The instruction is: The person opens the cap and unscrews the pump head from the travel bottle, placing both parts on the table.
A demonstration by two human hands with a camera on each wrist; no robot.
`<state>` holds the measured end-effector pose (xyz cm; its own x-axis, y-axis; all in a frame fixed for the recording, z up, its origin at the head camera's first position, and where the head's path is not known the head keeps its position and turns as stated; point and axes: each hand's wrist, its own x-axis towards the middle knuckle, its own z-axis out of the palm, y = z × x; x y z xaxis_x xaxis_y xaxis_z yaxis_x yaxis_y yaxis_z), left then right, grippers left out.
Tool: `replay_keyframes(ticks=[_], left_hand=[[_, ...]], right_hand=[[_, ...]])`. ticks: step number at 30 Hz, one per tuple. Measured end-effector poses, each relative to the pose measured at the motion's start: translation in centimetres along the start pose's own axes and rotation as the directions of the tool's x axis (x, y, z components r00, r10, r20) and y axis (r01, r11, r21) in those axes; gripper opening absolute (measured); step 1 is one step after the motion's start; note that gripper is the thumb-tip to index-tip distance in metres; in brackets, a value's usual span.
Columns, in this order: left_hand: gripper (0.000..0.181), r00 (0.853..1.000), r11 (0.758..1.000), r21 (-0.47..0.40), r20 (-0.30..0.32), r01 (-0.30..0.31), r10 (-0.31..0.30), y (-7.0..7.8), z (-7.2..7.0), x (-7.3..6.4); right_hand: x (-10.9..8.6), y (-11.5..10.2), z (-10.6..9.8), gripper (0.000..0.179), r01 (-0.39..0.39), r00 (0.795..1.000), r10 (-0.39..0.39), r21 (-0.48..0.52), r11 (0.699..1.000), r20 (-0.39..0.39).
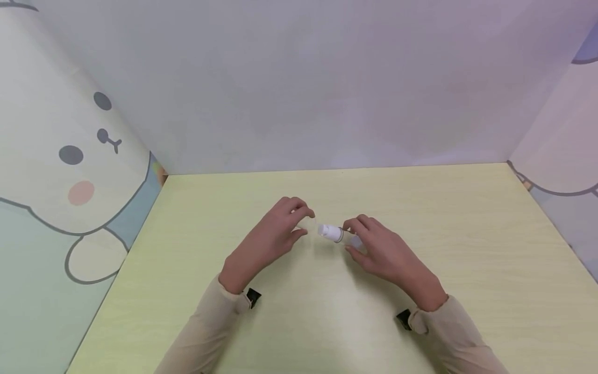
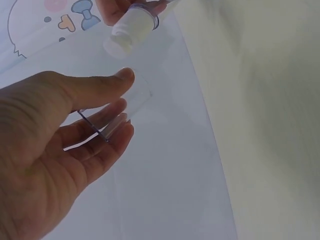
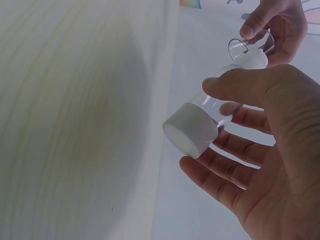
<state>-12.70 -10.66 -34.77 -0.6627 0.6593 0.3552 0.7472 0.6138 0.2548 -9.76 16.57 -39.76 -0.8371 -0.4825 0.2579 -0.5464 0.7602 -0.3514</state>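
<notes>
Bottle (image 1: 333,234): one, with white top, clear body and white base, held above the desk (image 1: 327,317).
Clear cap (image 2: 139,97): one, just left of the bottle's white top, a narrow gap between.
Hands: two; left hand (image 1: 279,227) pinches the clear cap, right hand (image 1: 382,250) curls round the bottle.
Desk edges: back edge beyond the bottle, side edges well apart from it.
Room: desk surface extends left, right and nearer than the bottle.
</notes>
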Motion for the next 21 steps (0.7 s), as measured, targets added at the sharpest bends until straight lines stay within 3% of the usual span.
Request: replay_keyframes(ticks=[9,21], left_hand=[[0.032,0.989,0.99,0.08,0.082,0.115,-0.122,-1.5,0.0,-0.8],[0.034,0.969,0.967,0.183,0.135,0.179,-0.205,-3.4,0.5,-1.7]], right_hand=[[0.0,-0.1,0.1,0.041,0.01,1.0,-0.01,0.005,1.0,-0.006],[0.0,0.0,0.1,0.041,0.015,1.0,-0.015,0.015,1.0,-0.009]])
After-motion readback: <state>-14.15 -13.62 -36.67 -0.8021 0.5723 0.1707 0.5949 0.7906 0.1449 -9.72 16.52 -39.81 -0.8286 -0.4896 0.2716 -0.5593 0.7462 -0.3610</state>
